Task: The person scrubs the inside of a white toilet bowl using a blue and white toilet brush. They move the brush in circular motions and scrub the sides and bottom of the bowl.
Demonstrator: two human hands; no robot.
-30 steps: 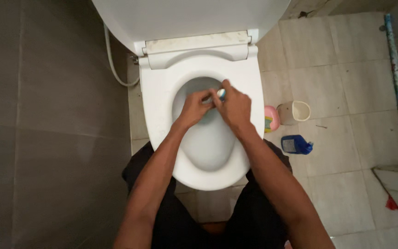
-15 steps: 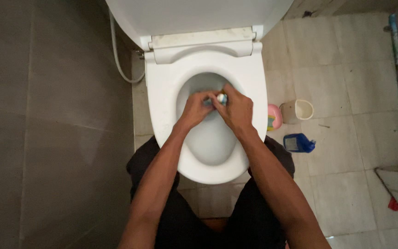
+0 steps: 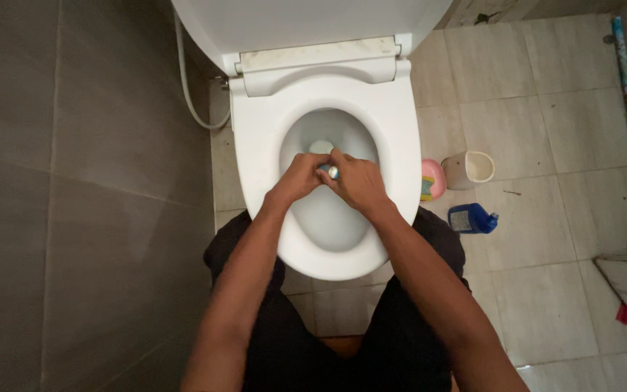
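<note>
A: Both hands have drawn back toward the body since a second ago, from the far half of the bowl opening to its middle; the small object between them came along.

B: Nearest items first?

A: Dark trousers (image 3: 400,348), both forearms reaching forward over them. Next, left hand (image 3: 300,179) and right hand (image 3: 357,181), knuckles up, pressed together over the bowl.

B: Fingers?

A: Curled and closed on both hands, fingertips meeting on a small blue-and-white object (image 3: 330,171), only its end showing. Its kind cannot be told.

B: Where does it sit?

A: Above the open bowl, clear of the water, between the two thumbs.

B: Beyond that?

A: White toilet (image 3: 255,145), seat down, lid up. Pale patch of water at the bowl's far end.

B: Off to the sides?

A: Right, on beige tiles: blue bottle (image 3: 471,218) lying flat; pink container (image 3: 433,179) touching the toilet's side; cream cup (image 3: 473,168) on its side just beside it. Far left, white hose (image 3: 191,101) against the grey wall
</note>
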